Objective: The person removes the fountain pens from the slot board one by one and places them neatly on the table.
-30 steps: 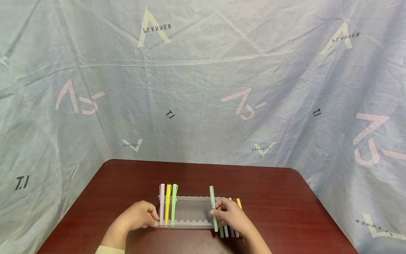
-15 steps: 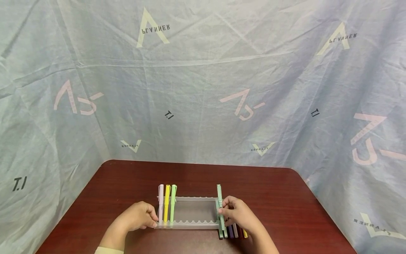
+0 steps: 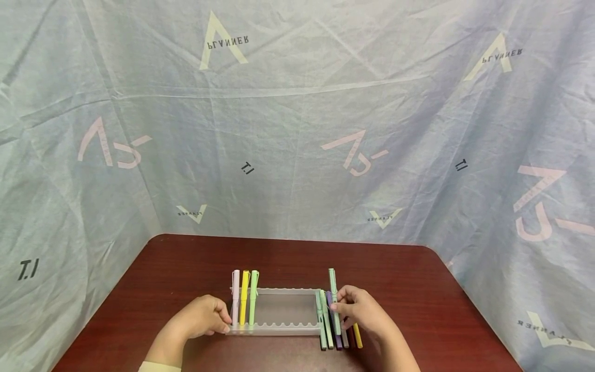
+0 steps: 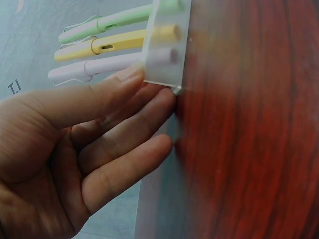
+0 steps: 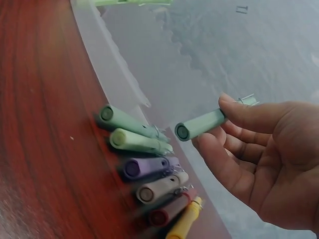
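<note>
In the head view a clear pen rack (image 3: 279, 330) with notched edges lies on the table. My left hand (image 3: 206, 314) pinches its near left corner, thumb on top in the left wrist view. Three capped pens sit in its left notches: lilac (image 4: 75, 72), yellow (image 4: 117, 46) and light green (image 4: 112, 24). My right hand (image 3: 361, 309) holds a green pen (image 5: 202, 124) between thumb and fingers, raised over a row of loose pens. That row has a green pen (image 5: 127, 120), a pale green pen (image 5: 139, 142), and a purple pen (image 5: 149, 167).
Further along the row lie a greyish pen (image 5: 162, 188), a dark red pen (image 5: 172, 206) and a yellow pen (image 5: 184, 220). They lie right beside the rack's right end. The dark red wooden table (image 3: 195, 258) ends at a hanging grey cloth (image 3: 288, 155).
My right hand has carried the green pen rightward, from over the rack's right end to over the loose pens. My left hand keeps its hold on the rack's corner.
</note>
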A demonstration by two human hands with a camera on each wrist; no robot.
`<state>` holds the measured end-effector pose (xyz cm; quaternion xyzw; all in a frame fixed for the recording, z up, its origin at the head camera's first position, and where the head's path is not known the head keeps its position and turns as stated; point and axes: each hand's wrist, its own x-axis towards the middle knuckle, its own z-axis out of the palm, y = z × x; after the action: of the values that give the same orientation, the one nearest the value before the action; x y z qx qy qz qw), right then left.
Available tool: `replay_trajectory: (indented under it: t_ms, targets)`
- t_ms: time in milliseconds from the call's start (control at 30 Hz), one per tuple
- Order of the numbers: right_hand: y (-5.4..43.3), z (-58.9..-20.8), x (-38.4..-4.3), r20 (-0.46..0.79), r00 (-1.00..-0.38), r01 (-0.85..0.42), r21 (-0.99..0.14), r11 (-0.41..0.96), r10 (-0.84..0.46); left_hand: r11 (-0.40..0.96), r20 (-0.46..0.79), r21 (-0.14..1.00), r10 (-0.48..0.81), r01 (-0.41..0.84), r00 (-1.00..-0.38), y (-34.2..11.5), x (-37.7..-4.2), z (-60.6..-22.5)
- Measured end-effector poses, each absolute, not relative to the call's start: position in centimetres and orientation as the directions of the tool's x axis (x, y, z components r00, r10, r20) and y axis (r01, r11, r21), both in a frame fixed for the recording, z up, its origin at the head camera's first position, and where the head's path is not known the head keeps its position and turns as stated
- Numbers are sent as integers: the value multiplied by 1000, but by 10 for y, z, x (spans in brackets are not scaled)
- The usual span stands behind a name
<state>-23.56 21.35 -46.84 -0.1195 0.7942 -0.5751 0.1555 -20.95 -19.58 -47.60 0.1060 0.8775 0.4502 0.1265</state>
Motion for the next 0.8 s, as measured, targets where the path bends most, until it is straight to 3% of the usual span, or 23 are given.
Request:
replay_trajectory:
  t_ms: [433,800]
  targets:
    - [246,-467,-238,-169,-922,48,-943,329,-349,576,-129,815,301,72,-945,-196,-209,-476]
    - [270,-474,-238,-233,-950,122,-888,444,-205,578,-125,812,301,77,-945,-196,-209,-475]
